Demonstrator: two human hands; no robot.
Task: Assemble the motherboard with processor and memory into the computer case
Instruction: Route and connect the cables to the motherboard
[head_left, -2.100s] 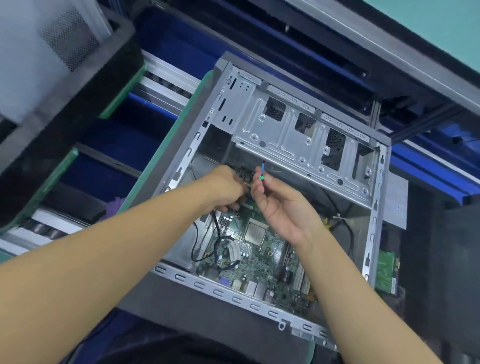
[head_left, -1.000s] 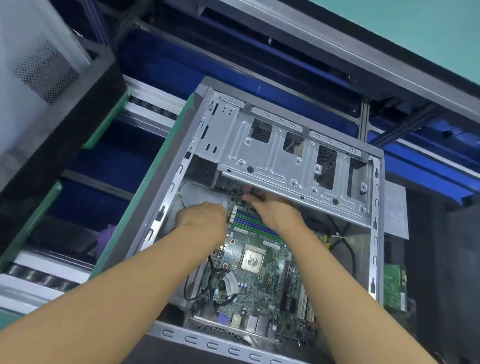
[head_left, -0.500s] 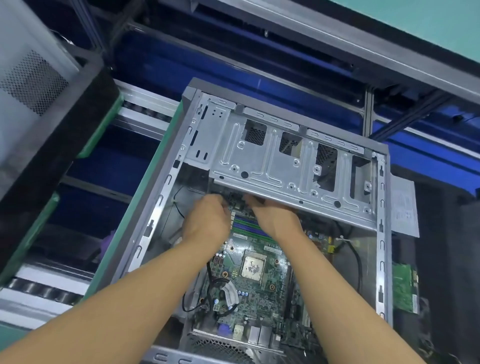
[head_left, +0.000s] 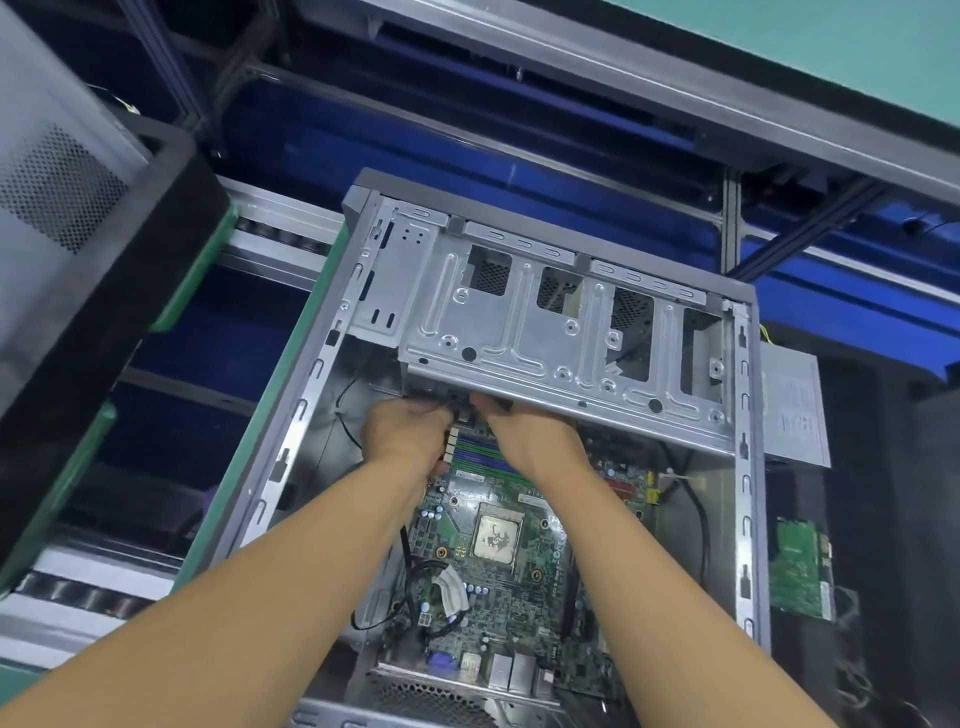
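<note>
1. Head view: computer case (head_left: 311, 374), an open-sided tower lying on its side on a green-edged carrier (head_left: 306, 332), opening upward; judged so placed to give both hands access from above
2. motherboard (head_left: 514, 587): flat on the case floor, inside the walls, its port block with the blue VGA port (head_left: 441, 667) against the near wall; judged seated, though any screws are too small to tell
3. processor (head_left: 497, 534): in its socket at mid-board, bare metal lid up, with no cooler over it
4. memory slots (head_left: 480, 457): green and blue, at the board's far end just beside both wrists; whether modules sit in them cannot be told
5. drive cage (head_left: 519, 332): bare metal, spans the far end of the case, overhangs the board's far edge and hides the fingertips
6. left hand (head_left: 402, 431): knuckles up, fingers curled toward a small dark part under the cage lip; whether it grasps anything cannot be told
7. right hand (head_left: 530, 436): fingers reach under the same lip, close to the left; its grasp cannot be told; judged a connector job in a tight spot
8. black cable (head_left: 410, 571): loops loosely over the board's near left, beside a grey ribbon (head_left: 452, 592)
9. black bin (head_left: 104, 291), left of the case: holds a perforated metal panel (head_left: 52, 182)
10. loose circuit board (head_left: 795, 571): green, outside the case on its right
</note>
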